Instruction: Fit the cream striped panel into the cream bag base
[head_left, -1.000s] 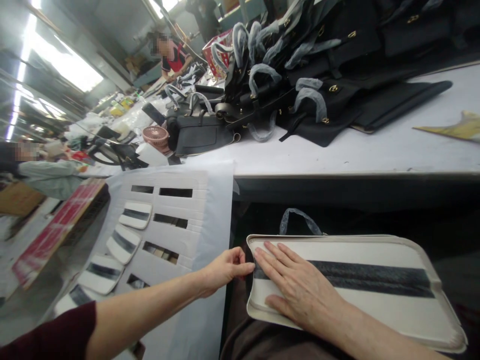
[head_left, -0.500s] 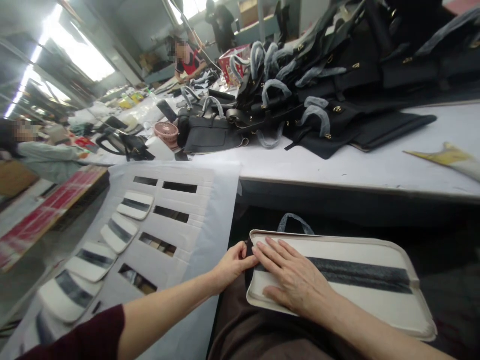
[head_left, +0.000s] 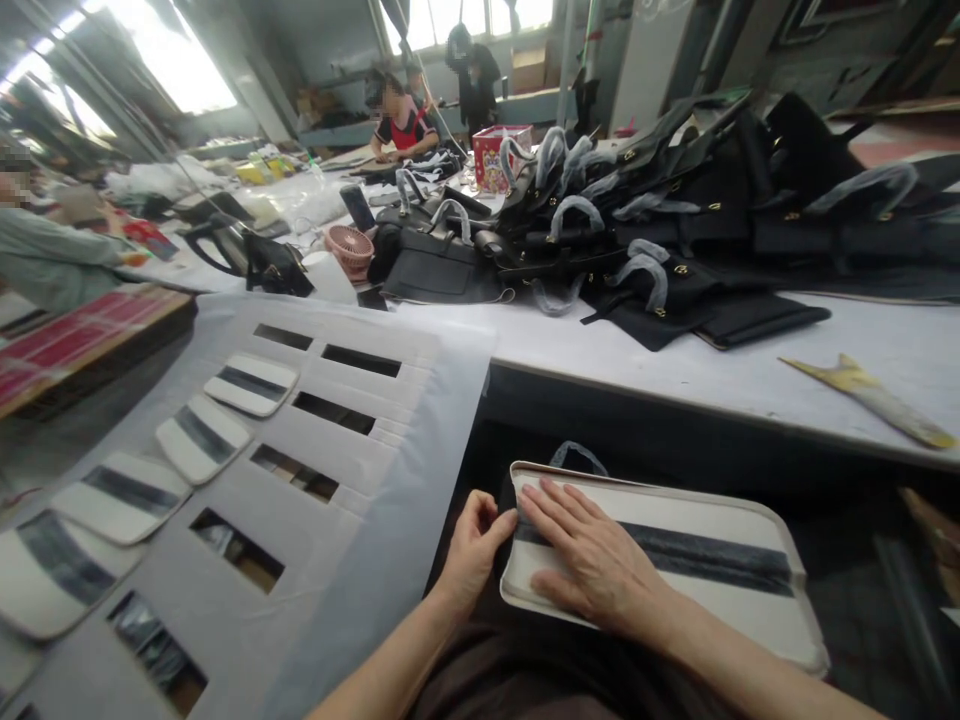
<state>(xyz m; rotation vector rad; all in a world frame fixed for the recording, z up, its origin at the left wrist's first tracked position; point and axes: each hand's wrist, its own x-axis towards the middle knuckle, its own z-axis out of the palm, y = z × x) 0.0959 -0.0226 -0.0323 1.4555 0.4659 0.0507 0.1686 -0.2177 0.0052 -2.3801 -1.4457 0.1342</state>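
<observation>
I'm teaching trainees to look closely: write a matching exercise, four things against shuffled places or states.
1. Bare left hand
2. Bare right hand
3. Round pink fan
4. Flat yellow-and-white pointed strip

A. Flat on the cream, dark-striped panel
B. Near the white tabletop's front edge
C. Curled at the panel's left end
D. Left of the black bags

1-C; 2-A; 3-D; 4-B

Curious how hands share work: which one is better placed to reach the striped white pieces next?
Likely the left hand: it is nearer the striped pieces, at the left end of the white bag; the right hand lies flat on the bag.
</observation>
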